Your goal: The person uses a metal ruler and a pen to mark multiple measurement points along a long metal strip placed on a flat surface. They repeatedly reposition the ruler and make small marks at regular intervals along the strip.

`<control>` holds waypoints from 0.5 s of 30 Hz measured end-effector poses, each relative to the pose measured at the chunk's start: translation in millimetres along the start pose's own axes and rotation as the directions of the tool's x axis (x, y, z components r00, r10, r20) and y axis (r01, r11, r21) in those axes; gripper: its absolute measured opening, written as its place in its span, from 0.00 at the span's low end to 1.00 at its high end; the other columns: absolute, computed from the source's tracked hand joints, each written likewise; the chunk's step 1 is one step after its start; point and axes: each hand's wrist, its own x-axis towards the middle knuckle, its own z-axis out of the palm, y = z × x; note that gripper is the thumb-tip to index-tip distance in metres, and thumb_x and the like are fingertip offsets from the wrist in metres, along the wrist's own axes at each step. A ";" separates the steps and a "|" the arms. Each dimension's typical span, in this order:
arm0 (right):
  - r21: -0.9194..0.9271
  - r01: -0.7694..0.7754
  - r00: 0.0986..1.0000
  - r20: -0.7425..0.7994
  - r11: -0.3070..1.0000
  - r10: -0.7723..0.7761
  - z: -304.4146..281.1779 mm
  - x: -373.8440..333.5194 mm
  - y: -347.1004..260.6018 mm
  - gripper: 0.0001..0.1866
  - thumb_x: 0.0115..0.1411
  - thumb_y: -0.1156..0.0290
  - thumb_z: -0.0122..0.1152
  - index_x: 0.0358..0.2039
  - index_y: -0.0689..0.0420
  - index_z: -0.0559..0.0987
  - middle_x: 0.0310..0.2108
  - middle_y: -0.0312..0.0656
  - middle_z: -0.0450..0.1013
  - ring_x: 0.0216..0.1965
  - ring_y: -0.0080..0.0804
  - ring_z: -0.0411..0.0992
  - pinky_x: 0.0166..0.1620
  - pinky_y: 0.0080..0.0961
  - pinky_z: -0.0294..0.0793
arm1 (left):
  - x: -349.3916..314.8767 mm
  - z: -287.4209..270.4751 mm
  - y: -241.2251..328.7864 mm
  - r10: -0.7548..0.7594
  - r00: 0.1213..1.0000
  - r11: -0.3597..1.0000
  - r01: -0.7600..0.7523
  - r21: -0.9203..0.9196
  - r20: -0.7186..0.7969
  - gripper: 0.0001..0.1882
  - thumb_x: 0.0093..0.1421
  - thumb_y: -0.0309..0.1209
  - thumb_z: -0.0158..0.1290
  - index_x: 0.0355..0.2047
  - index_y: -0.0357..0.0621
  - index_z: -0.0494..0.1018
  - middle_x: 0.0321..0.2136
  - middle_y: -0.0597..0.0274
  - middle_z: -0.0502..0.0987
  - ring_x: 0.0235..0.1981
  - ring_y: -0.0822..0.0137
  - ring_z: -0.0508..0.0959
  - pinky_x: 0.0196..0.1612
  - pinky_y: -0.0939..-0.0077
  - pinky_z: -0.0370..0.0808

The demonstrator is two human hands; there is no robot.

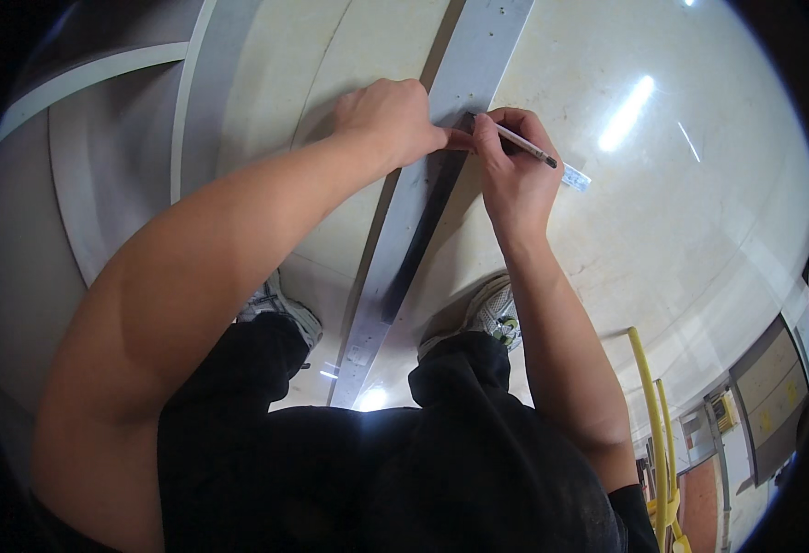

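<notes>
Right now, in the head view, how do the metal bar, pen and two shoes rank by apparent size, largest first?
1. Metal bar
2. Left shoe and right shoe: both partly covered, so I can't rank one above the other
3. Pen

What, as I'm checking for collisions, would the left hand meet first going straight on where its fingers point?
Probably the right hand, holding a pen, though depth between them is unclear.

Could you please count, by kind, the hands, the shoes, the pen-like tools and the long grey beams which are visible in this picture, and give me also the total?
Hands: 2
Shoes: 2
Pen-like tool: 1
Long grey beam: 1
Total: 6
</notes>
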 end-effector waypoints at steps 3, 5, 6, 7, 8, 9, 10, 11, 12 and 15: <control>0.048 -0.009 1.000 -0.007 0.999 0.009 1.5 -0.4 1.3 0.09 0.62 0.69 0.66 0.35 0.63 0.80 0.27 0.43 0.81 0.29 0.24 0.77 0.37 0.22 0.77 | -0.5 -3.6 5.0 -0.067 0.996 0.998 0.066 0.022 0.064 0.37 0.47 0.66 0.64 0.39 0.44 0.82 0.37 0.55 0.84 0.43 0.56 0.83 0.47 0.60 0.78; 0.081 -0.018 1.000 -0.016 0.997 0.019 2.5 -0.6 -2.4 0.09 0.62 0.70 0.66 0.35 0.63 0.80 0.27 0.43 0.81 0.29 0.24 0.77 0.37 0.22 0.77 | 0.1 -3.1 3.7 -0.055 0.997 0.998 0.054 0.022 0.055 0.36 0.47 0.66 0.64 0.39 0.44 0.82 0.37 0.55 0.84 0.43 0.56 0.83 0.46 0.60 0.78; 0.057 -0.008 1.000 -0.017 0.998 0.009 2.4 -0.8 -2.3 0.09 0.62 0.70 0.66 0.35 0.63 0.80 0.27 0.43 0.81 0.29 0.24 0.77 0.37 0.22 0.77 | 1.1 -0.8 0.8 -0.025 0.999 1.000 0.025 0.005 0.024 0.36 0.48 0.65 0.63 0.37 0.42 0.82 0.35 0.52 0.84 0.41 0.53 0.84 0.44 0.58 0.79; 0.034 0.002 1.000 -0.017 0.999 -0.001 1.5 -0.8 -1.7 0.09 0.62 0.70 0.66 0.35 0.63 0.80 0.27 0.43 0.81 0.29 0.24 0.77 0.37 0.22 0.77 | 1.6 1.9 -2.5 0.005 1.000 1.000 -0.006 -0.010 -0.008 0.35 0.49 0.64 0.63 0.34 0.39 0.82 0.33 0.49 0.84 0.38 0.50 0.84 0.42 0.56 0.79; 0.010 0.012 1.000 -0.017 1.000 -0.012 1.4 -1.1 -1.3 0.09 0.62 0.70 0.66 0.35 0.63 0.80 0.27 0.42 0.81 0.29 0.24 0.77 0.37 0.22 0.77 | 2.6 4.4 -5.2 0.035 0.999 0.999 -0.036 -0.025 -0.040 0.35 0.49 0.63 0.62 0.32 0.37 0.82 0.31 0.46 0.83 0.36 0.47 0.84 0.40 0.54 0.80; 0.017 0.009 1.000 -0.019 1.000 -0.008 1.8 -0.9 0.2 0.09 0.62 0.70 0.66 0.35 0.63 0.80 0.27 0.42 0.81 0.29 0.24 0.77 0.37 0.22 0.76 | 1.9 3.7 -4.3 0.032 0.999 0.999 -0.032 -0.020 -0.034 0.35 0.50 0.63 0.62 0.32 0.37 0.82 0.31 0.46 0.83 0.36 0.47 0.84 0.40 0.54 0.80; 0.024 0.005 1.000 -0.021 1.000 -0.005 2.7 -0.6 2.0 0.09 0.62 0.70 0.66 0.35 0.63 0.80 0.27 0.42 0.81 0.29 0.23 0.77 0.37 0.22 0.76 | 1.0 3.0 -3.4 0.028 0.999 1.000 -0.028 -0.014 -0.029 0.35 0.50 0.63 0.62 0.32 0.37 0.82 0.31 0.46 0.83 0.36 0.47 0.84 0.40 0.54 0.80; 0.031 0.002 1.000 -0.023 1.000 -0.001 3.3 -0.3 3.0 0.09 0.62 0.70 0.66 0.36 0.63 0.80 0.27 0.42 0.81 0.28 0.23 0.77 0.36 0.22 0.76 | 0.6 2.0 -2.5 0.024 0.999 1.000 -0.024 -0.009 -0.023 0.35 0.50 0.62 0.62 0.32 0.37 0.82 0.31 0.46 0.83 0.36 0.47 0.84 0.40 0.54 0.80; 0.038 0.001 1.000 -0.024 0.999 0.000 3.3 -0.5 1.7 0.09 0.62 0.70 0.66 0.36 0.63 0.80 0.27 0.42 0.81 0.28 0.23 0.76 0.36 0.22 0.76 | 0.7 0.4 -0.9 -0.002 1.000 1.000 0.002 0.002 0.000 0.36 0.48 0.64 0.63 0.34 0.39 0.82 0.33 0.49 0.84 0.38 0.50 0.84 0.42 0.56 0.80; 0.045 -0.009 1.000 -0.021 0.999 0.010 2.4 -1.2 -2.5 0.09 0.62 0.69 0.66 0.36 0.63 0.80 0.26 0.42 0.80 0.27 0.23 0.76 0.36 0.22 0.76 | 1.1 -0.9 1.6 -0.027 0.999 1.000 0.027 0.012 0.019 0.36 0.47 0.66 0.64 0.36 0.41 0.82 0.35 0.52 0.84 0.40 0.54 0.84 0.43 0.59 0.79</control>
